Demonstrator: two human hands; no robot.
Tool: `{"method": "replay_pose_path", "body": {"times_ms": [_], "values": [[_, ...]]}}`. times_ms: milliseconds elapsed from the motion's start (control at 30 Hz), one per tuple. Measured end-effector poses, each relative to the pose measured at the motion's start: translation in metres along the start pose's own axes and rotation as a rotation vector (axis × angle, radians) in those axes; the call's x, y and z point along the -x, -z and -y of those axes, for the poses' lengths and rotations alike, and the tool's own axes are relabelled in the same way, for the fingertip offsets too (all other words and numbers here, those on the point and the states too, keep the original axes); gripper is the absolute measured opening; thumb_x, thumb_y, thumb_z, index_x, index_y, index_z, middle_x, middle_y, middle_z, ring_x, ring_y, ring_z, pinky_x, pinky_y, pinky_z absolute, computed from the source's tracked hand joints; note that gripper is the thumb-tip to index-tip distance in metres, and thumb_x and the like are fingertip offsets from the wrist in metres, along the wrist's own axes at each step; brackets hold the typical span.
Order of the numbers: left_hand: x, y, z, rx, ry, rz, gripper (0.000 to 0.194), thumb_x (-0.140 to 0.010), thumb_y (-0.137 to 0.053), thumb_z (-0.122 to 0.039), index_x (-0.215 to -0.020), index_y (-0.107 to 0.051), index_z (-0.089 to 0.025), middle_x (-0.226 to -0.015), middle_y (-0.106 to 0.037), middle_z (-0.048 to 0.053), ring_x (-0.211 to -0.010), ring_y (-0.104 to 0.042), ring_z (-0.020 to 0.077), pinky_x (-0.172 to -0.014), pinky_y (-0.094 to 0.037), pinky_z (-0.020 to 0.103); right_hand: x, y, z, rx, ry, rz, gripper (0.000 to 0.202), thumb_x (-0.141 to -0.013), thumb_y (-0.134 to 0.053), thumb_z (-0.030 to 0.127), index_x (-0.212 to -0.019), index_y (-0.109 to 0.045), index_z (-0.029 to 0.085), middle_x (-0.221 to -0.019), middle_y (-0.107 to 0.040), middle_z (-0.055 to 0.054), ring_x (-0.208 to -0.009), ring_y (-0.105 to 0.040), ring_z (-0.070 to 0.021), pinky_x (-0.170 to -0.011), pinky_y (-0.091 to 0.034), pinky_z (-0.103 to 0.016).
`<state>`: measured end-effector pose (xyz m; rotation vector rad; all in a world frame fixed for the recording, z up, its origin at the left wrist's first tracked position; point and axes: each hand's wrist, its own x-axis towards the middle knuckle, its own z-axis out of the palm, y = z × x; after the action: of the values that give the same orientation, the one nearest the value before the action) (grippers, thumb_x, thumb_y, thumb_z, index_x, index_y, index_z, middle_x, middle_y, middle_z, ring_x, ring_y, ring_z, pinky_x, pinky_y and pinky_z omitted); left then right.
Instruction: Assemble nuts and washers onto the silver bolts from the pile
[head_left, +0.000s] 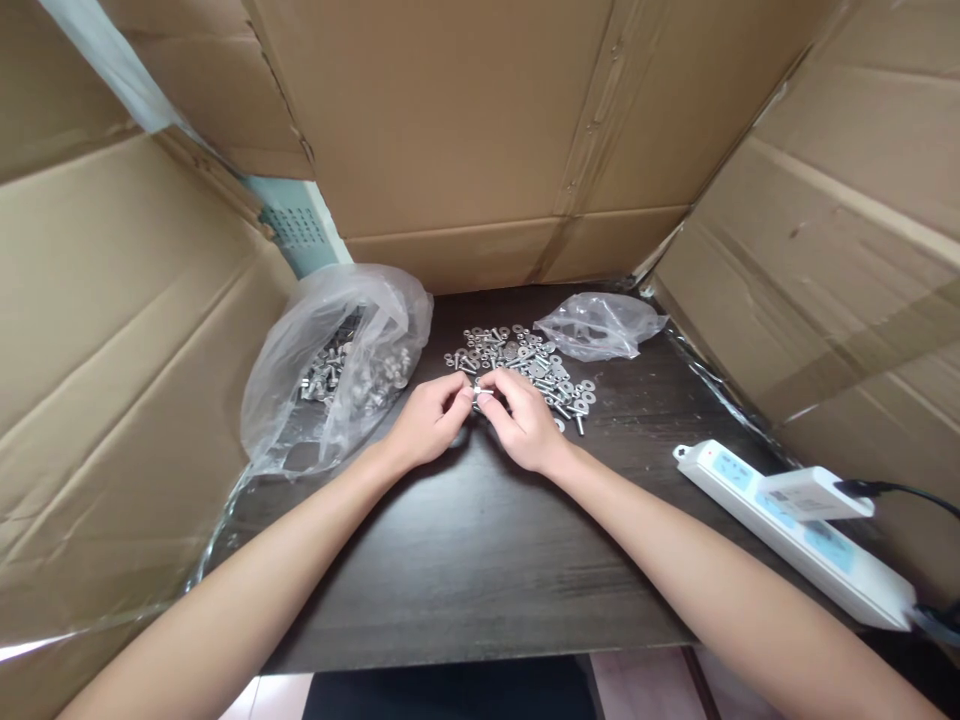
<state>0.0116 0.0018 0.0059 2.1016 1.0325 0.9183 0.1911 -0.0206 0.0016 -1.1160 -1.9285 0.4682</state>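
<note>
The left hand (pixel 433 418) and right hand (pixel 519 420), fingers closed, pinch a small bolt (pixel 484 391) beside the loose hardware pile (pixel 536 368) on the tabletop (pixel 465 560) — work seems partway: metal pieces (pixel 327 372) sit inside the bag (pixel 274 400), many others lie loose.

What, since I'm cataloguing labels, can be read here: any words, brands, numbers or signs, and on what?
No text is legible.
White adapter: label print too small to read.
Power strip: any markings too small to read.
Blue-green panel: rows of dark marks, too blurred to identify as writing.
</note>
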Motion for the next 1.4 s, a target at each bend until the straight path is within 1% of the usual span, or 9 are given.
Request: {"method": "replay_pose_path", "body": {"times_ms": [267, 467, 533, 800, 867, 1000, 1100, 1300, 1400], "values": [[0.0019, -0.0005, 0.0027, -0.028, -0.05, 0.036, 0.037, -0.103, -0.042, -0.042, -0.075, -0.048, -0.019, -0.073, -0.054, 0.0, -0.069, -0.048, 0.0153, -0.068, -0.039, 0.029, -0.0001, -0.0016, -0.0016, 0.045, 0.014, 0.036, 0.033, -0.105, -0.038, 0.028, -0.072, -0.043, 0.024, -0.072, -0.061, -0.002, -0.074, -0.053, -0.0213, -0.075, -0.04, -0.038], [0.0006, -0.0006, 0.0017, 0.009, -0.034, 0.015, 0.036, -0.103, -0.042, -0.041, -0.076, -0.049, -0.018, -0.07, -0.052, -0.001, -0.066, -0.047, 0.0144, -0.067, -0.038, 0.028, 0.0004, -0.0009, -0.0005, 0.02, 0.003, -0.028, 0.016, -0.101, -0.043, 0.028, -0.09, -0.052, 0.024, -0.087, -0.066, -0.004, -0.083, -0.059, -0.0223, -0.082, -0.041, -0.039], [0.0009, -0.0003, 0.0016, 0.016, -0.032, 0.025, 0.036, -0.103, -0.043, -0.041, -0.076, -0.05, -0.018, -0.07, -0.053, -0.001, -0.066, -0.047, 0.0143, -0.066, -0.037, 0.028, 0.0005, -0.0008, -0.0009, 0.026, -0.002, -0.021, 0.012, -0.099, -0.045, 0.027, -0.09, -0.052, 0.024, -0.088, -0.067, -0.003, -0.084, -0.06, -0.0225, -0.082, -0.041, -0.039], [0.0021, -0.0003, 0.0031, 0.059, -0.051, 0.048, 0.033, -0.103, -0.047, -0.039, -0.078, -0.052, -0.017, -0.074, -0.055, -0.001, -0.069, -0.049, 0.0139, -0.069, -0.038, 0.027, -0.0004, -0.001, -0.0021, 0.061, 0.0, 0.016, 0.032, -0.105, -0.036, 0.03, -0.075, -0.044, 0.024, -0.073, -0.059, -0.001, -0.075, -0.057, -0.0208, -0.081, -0.038, -0.038], [0.0017, -0.0005, 0.0036, 0.064, -0.042, 0.049, 0.034, -0.103, -0.046, -0.039, -0.079, -0.053, -0.017, -0.073, -0.055, -0.001, -0.069, -0.049, 0.0138, -0.069, -0.038, 0.027, -0.0002, -0.0005, -0.0013, 0.056, -0.015, 0.018, 0.032, -0.105, -0.036, 0.03, -0.075, -0.045, 0.024, -0.074, -0.06, -0.001, -0.075, -0.057, -0.0207, -0.081, -0.038, -0.038], [0.001, -0.0006, 0.0041, 0.079, -0.025, 0.04, 0.034, -0.103, -0.047, -0.039, -0.077, -0.052, -0.017, -0.069, -0.053, -0.002, -0.065, -0.048, 0.013, -0.067, -0.038, 0.027, 0.0008, 0.0002, -0.0003, 0.014, -0.018, -0.015, 0.017, -0.102, -0.043, 0.029, -0.089, -0.053, 0.023, -0.086, -0.067, -0.003, -0.081, -0.059, -0.0211, -0.084, -0.039, -0.038], [0.0012, -0.0006, 0.0037, 0.085, -0.031, 0.041, 0.033, -0.103, -0.049, -0.038, -0.077, -0.052, -0.017, -0.07, -0.054, -0.002, -0.065, -0.048, 0.0127, -0.066, -0.037, 0.026, 0.0008, 0.0, -0.0005, 0.004, -0.004, -0.02, 0.013, -0.099, -0.045, 0.027, -0.089, -0.052, 0.023, -0.086, -0.066, -0.003, -0.079, -0.058, -0.0207, -0.082, -0.04, -0.037], [0.0026, -0.0011, 0.0034, 0.066, -0.055, 0.047, 0.028, -0.102, -0.051, -0.036, -0.083, -0.056, -0.017, -0.075, -0.058, -0.002, -0.068, -0.05, 0.0124, -0.067, -0.038, 0.025, -0.0007, -0.0007, -0.002, -0.013, 0.003, 0.001, 0.03, -0.104, -0.039, 0.029, -0.075, -0.045, 0.024, -0.07, -0.057, 0.0, -0.067, -0.052, -0.0179, -0.073, -0.037, -0.034], [0.0026, -0.0013, 0.0031, 0.077, -0.043, 0.051, 0.027, -0.103, -0.05, -0.037, -0.087, -0.057, -0.017, -0.076, -0.059, -0.002, -0.067, -0.051, 0.0119, -0.066, -0.039, 0.025, -0.001, 0.0003, -0.0012, -0.02, -0.01, 0.0, 0.033, -0.105, -0.038, 0.031, -0.073, -0.042, 0.024, -0.067, -0.054, 0.001, -0.065, -0.051, -0.0175, -0.071, -0.036, -0.034]]}}
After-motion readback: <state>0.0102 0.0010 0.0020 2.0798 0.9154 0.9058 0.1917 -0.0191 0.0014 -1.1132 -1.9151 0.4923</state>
